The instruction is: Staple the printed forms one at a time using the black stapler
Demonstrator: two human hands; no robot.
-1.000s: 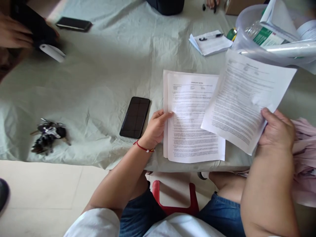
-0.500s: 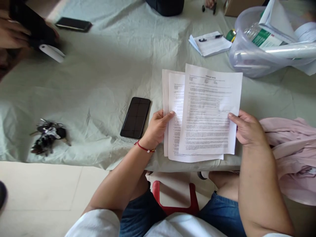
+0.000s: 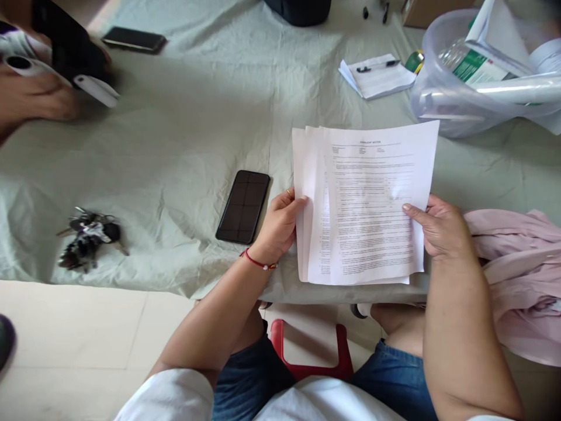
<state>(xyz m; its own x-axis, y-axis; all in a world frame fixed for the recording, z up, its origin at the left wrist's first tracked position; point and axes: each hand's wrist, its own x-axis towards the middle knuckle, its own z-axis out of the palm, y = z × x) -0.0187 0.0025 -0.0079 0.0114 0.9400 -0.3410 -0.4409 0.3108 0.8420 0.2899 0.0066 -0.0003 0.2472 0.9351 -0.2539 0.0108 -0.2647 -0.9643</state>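
A small stack of printed white sheets [image 3: 363,204] lies at the near edge of a table covered in pale green cloth [image 3: 184,134]. My left hand [image 3: 278,225], with a red string bracelet at the wrist, grips the stack's left edge. My right hand [image 3: 440,228] holds the right edge, thumb on top of the uppermost sheet. The sheets are fanned slightly, with the lower ones showing at the left. A black phone [image 3: 243,206] lies face up just left of my left hand.
A bunch of keys [image 3: 87,237] lies at the near left. Another person's hands [image 3: 39,96] hold dark and white objects at the far left, beside a second phone [image 3: 134,40]. A notepad with pen [image 3: 377,75], a clear plastic tub [image 3: 482,70] and pink cloth [image 3: 521,269] lie right.
My right hand brought the loose sheet from the right and laid it over the stack. Both hands now hold the sheets together. The other person's hands shifted at the far left.
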